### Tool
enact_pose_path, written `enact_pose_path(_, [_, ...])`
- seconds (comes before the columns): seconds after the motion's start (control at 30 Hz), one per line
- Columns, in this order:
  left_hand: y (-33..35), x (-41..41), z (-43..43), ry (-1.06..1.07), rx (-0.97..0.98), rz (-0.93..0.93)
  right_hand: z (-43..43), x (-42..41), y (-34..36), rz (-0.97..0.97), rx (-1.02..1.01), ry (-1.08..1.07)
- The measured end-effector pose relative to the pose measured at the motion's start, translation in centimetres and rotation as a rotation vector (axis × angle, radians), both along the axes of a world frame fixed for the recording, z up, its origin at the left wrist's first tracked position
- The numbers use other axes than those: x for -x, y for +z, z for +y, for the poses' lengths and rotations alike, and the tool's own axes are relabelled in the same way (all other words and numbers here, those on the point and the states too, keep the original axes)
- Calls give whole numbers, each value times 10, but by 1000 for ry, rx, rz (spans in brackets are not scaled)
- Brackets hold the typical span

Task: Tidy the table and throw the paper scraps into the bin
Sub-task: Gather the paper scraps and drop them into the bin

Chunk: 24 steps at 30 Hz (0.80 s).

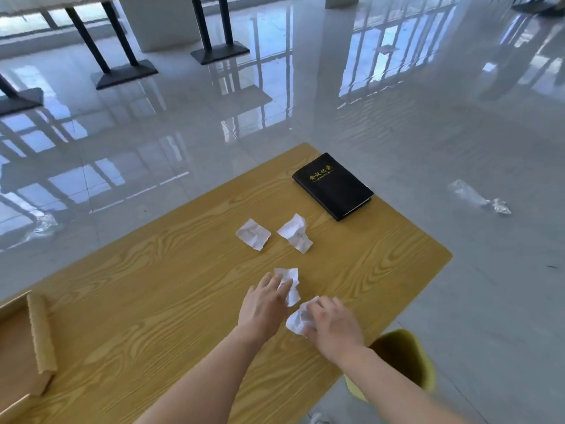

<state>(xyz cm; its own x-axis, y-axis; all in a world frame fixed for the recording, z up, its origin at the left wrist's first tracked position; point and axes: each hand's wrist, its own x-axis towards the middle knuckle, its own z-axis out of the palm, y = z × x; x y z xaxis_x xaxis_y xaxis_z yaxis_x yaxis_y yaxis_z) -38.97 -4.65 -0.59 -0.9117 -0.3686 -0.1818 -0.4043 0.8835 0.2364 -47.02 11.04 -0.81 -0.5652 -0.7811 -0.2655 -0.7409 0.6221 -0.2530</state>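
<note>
Nearest to us in the head view, our two bare forearms reach out over the wooden table (153, 270). Our left hand (263, 304) lies with its fingers fairly straight on the flat scrap (293, 286), touching it rather than gripping it. Our right hand (333, 325) is just beside it, fingers curled over the crumpled scrap (297, 320), which it appears to hold, though the fingertips are blurred. Farther out, near the middle of the table, the far left scrap (253, 234) and the far right scrap (296, 232) lie close together but apart, untouched. Beyond them a black notebook (331, 185) lies closed near the far corner. The yellow-green bin (406, 359) stands on the floor just off the table edge, below our right arm (handy for a short drop). A wooden tray (18, 341) sits at the left edge, and a clear wrapper (477, 197) lies on the floor well beyond the table. We judge the step in hand to be gathering the two near scraps. To do it well, we should close the left fingers to bunch the flat scrap, so light paper cannot slide away, then carry both over the bin's mouth before letting go, and come back for the far pair.
</note>
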Motion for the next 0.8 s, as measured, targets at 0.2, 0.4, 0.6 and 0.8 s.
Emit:
enact_pose_path(0.2, [-16, -5, -15, -49, 26, 1, -5, -1, -10, 21, 14, -57])
enact_pose_path(0.4, [-22, -24, -25, 1, -24, 183, 1, -6, -11, 29, 86, -133])
enact_pose_path(0.6, [-21, -39, -28, 31, -50, 302, 17, -12, 2, 81, 187, -250])
enact_pose_path(0.8, [4, -33, -12, 6, -83, 403, 33, -14, 16, 101, 208, -323])
